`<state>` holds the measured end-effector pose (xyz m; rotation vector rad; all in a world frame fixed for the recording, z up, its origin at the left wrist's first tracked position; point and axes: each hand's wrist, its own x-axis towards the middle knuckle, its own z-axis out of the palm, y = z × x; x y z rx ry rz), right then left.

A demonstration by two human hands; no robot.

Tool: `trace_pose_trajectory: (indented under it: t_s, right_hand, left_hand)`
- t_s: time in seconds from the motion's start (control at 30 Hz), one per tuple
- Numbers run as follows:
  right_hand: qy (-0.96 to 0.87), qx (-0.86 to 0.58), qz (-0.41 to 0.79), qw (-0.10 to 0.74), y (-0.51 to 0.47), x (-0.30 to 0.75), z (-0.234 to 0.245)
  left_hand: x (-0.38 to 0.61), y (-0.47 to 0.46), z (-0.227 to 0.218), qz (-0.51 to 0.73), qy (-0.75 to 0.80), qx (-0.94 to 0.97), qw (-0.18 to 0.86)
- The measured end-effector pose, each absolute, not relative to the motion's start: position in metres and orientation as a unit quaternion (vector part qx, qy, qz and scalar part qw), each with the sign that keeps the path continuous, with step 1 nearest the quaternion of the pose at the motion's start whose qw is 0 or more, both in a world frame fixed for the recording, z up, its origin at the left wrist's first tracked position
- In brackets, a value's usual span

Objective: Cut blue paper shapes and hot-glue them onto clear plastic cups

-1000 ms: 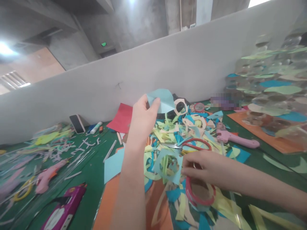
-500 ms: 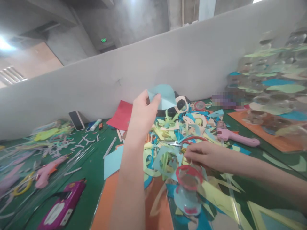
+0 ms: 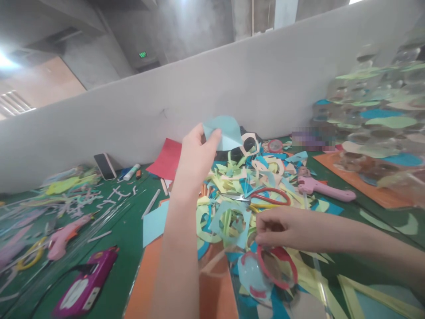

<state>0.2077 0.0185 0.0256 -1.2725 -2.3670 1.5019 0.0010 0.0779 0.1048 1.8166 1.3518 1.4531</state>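
My left hand point(image 3: 199, 148) is raised and pinches a light blue paper piece point(image 3: 224, 132) with a rounded edge between thumb and fingers. Low over the paper scraps point(image 3: 232, 221), my right hand point(image 3: 270, 226) has its fingers closed at the upper edge of a red-rimmed roll point(image 3: 277, 268) that looks like tape. The roll stands tilted, beside a clear round thing with red marks point(image 3: 254, 277). Just above my right hand lie scissors point(image 3: 268, 196) with red and yellow handles, their blades pointing left.
At right are a pink glue gun point(image 3: 327, 188) and a stack of clear cups and coloured paper point(image 3: 378, 119). At left lie another pink glue gun point(image 3: 64, 239), a purple device point(image 3: 86, 283) and a phone point(image 3: 105, 166). A low white wall point(image 3: 133, 110) runs behind the green table.
My right hand has moved slightly down, to the edge of the red-rimmed roll, which has tipped and shifted right. The scissor handles are now uncovered. My left hand stays with the blue paper.
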Motion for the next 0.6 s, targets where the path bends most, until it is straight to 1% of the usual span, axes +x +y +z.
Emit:
trace_pose_trajectory:
  t_s: [0.13,0.47,0.6]
  right_hand:
    - [-0.765,-0.392,0.510,0.032,0.019,0.210,0.031]
    - [-0.780,-0.374,0.502,0.008,0.019,0.216,0.035]
    - [-0.777,-0.395,0.490,0.028,0.025,0.225,0.038]
  left_hand:
    - [0.002,0.079,0.104,0.530,0.488,0.658,0.219]
    - [0.001,0.076,0.107,0.535,0.485,0.660,0.208]
    - [0.001,0.076,0.106,0.533,0.487,0.662,0.201]
